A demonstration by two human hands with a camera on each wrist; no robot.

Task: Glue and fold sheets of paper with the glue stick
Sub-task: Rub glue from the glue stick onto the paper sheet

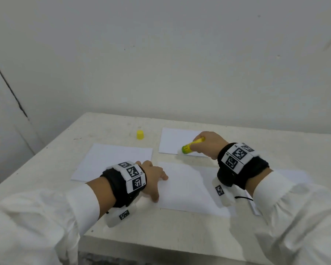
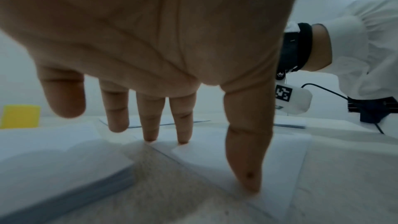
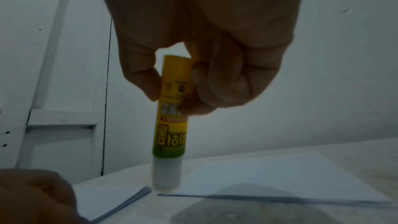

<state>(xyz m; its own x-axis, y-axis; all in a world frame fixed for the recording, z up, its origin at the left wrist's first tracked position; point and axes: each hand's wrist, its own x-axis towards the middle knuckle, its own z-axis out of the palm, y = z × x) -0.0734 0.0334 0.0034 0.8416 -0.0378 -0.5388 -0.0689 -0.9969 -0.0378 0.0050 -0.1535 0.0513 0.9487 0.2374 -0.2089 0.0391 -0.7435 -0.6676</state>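
Observation:
My right hand (image 1: pixel 204 144) pinches a yellow glue stick (image 1: pixel 191 145) (image 3: pixel 172 120) between thumb and fingers, its white tip pointing down above the near edge of a folded sheet (image 1: pixel 176 141) at the back. A white sheet (image 1: pixel 183 186) lies in front of me. My left hand (image 1: pixel 153 178) (image 2: pixel 172 125) rests on that sheet's left edge with straight, spread fingers (image 2: pixel 245 168) pressing down. The yellow cap (image 1: pixel 140 134) stands apart at the back left.
A stack of white paper (image 1: pixel 113 161) (image 2: pixel 60 163) lies left of the left hand. More paper (image 1: pixel 294 176) shows under my right arm. The white table (image 1: pixel 46 169) ends at a front edge near my sleeves; a wall stands behind.

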